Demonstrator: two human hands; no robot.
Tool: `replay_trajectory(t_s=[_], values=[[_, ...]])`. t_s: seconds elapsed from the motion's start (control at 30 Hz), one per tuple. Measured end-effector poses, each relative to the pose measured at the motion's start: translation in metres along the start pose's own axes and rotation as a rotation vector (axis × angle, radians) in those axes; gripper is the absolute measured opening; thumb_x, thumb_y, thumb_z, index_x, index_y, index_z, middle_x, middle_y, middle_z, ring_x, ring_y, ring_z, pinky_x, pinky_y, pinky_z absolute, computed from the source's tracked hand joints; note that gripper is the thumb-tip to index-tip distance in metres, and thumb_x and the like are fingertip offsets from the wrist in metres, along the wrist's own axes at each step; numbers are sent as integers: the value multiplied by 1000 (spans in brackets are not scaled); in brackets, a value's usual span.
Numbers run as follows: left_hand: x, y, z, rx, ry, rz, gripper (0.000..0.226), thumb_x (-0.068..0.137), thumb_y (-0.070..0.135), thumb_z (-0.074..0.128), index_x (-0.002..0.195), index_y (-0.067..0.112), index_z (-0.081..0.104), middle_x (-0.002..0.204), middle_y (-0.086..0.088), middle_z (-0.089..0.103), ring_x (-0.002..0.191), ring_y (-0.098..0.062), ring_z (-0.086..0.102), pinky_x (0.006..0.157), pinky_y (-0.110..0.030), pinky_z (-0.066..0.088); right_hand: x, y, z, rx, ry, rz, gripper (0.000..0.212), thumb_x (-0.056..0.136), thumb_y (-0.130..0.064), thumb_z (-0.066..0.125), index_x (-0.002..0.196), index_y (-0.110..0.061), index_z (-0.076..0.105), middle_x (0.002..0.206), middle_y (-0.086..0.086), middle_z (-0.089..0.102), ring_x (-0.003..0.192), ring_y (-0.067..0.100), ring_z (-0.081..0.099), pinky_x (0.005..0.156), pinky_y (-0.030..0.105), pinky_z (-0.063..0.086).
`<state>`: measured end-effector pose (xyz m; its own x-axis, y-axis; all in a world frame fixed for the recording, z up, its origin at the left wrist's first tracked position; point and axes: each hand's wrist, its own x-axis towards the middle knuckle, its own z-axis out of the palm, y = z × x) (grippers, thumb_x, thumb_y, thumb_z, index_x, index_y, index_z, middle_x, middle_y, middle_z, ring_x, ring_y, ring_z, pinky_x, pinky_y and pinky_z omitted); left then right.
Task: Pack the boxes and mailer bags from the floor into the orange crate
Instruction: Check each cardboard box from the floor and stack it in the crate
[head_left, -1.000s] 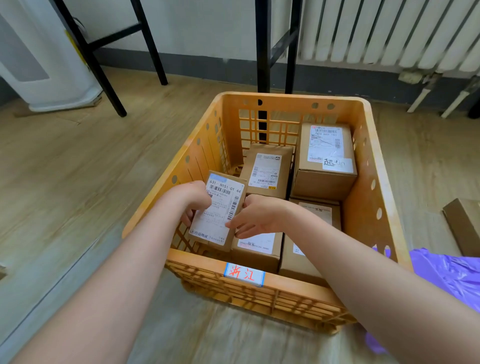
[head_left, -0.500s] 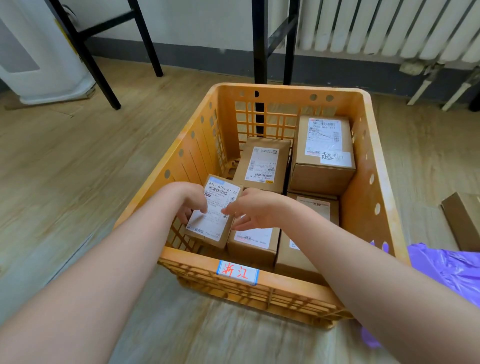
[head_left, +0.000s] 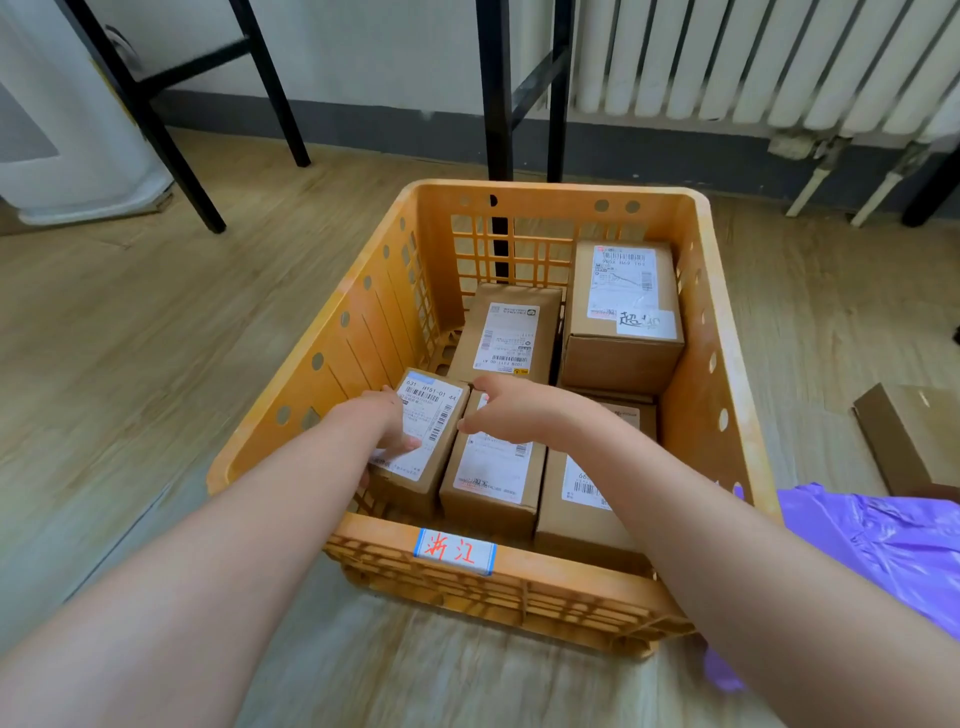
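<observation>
Soft, even light fills the frame; dim shadows pool in the gaps inside the orange plastic lattice crate (head_left: 693, 322). The barcode on the small brown cardboard box with a white label (head_left: 436, 415) shows sharply at centre. The pale wooden floor (head_left: 130, 467) at lower left smears with blur. The black metal legs (head_left: 498, 88) at top splay from wide-angle bending.

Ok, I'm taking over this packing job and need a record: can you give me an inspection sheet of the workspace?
Surface: wooden floor.
Job's things: orange crate holds five cardboard boxes; purple mailer bag and flat cardboard box on floor, right.
Clutter: nothing seen.
Hands: left hand on small box, grip unclear; right hand open above middle box.
Cables: nothing seen.
Surroundings: radiator, black frame legs, white appliance.
</observation>
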<state>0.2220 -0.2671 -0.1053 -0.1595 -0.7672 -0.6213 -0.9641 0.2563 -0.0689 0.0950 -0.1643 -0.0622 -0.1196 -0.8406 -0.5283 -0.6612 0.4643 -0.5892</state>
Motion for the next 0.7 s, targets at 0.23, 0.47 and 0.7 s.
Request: replay_trajectory(t_s=[0.23,0.47,0.7], values=[[-4,-7,-3,-323,-164,28,81,86,15,68,150,13,18,156,-13,21,112,-38,60,83,-44,58,-22,7,-18,-4,65,-63,64,95,-30,51,150,-16,21,146,7,41,126,23,46,98,34,40],[-24,4,-12,-386,-199,-63,74,87,20,66,148,15,25,152,-15,31,108,-38,62,84,-50,56,-48,32,-37,27,147,-93,62,95,-26,52,150,-20,25,150,2,37,130,19,44,95,28,39],[-68,69,-29,-303,220,273,25,91,30,56,109,13,59,97,-4,66,74,-16,68,68,-31,58,-71,46,-54,202,241,-132,53,92,-25,56,142,-20,39,132,4,53,110,17,56,96,35,49]])
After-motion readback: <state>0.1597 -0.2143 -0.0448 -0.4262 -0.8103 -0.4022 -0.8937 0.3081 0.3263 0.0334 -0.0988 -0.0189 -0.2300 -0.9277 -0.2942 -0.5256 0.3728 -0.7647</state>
